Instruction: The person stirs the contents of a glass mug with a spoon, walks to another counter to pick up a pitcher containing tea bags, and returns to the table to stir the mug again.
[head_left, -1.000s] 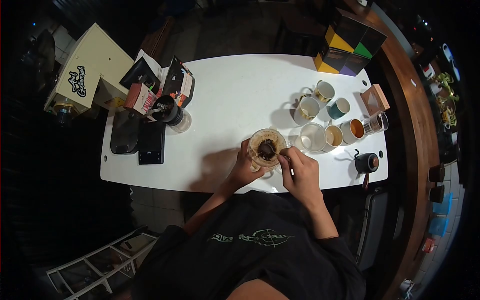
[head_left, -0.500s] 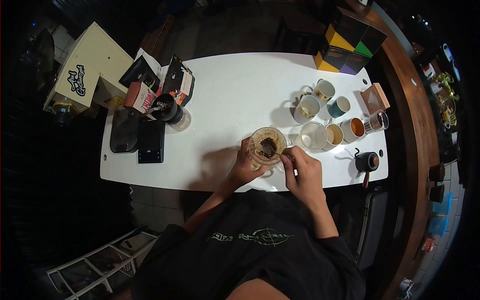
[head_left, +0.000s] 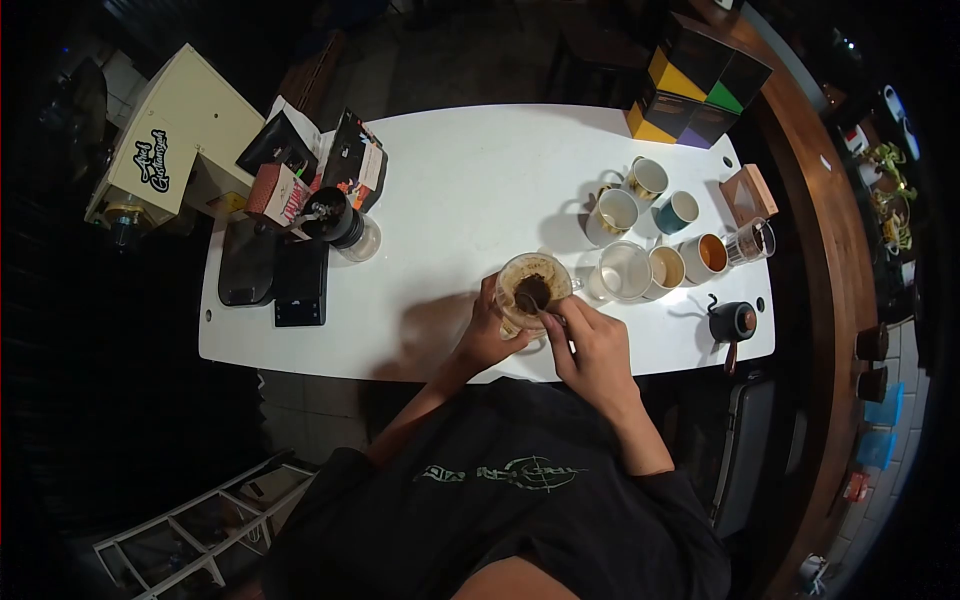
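Note:
In the head view, my left hand (head_left: 487, 332) is wrapped round the left side of a coffee dripper (head_left: 513, 326) near the table's front edge. A stained filter (head_left: 548, 267) lines it, with dark coffee grounds (head_left: 534, 291) at the bottom. My right hand (head_left: 598, 352) pinches the handle of a small spoon (head_left: 530, 303), whose tip dips into the dripper at the near side of the grounds. The spoon's tip is hard to make out. A clear glass vessel partly shows under and beside the dripper, mostly hidden by my hands.
Right of the dripper stand a clear glass server (head_left: 622, 272) and several cups, with a small black pot (head_left: 732, 322) beyond. A hand grinder (head_left: 345, 228), a black scale (head_left: 301, 290) and coffee bags (head_left: 356, 160) stand at left. Dark boxes (head_left: 690, 90) sit at the back right.
My right hand has shifted left and slightly down, and the spoon has turned, its tip now at the near side of the grounds. My left hand keeps its hold on the dripper.

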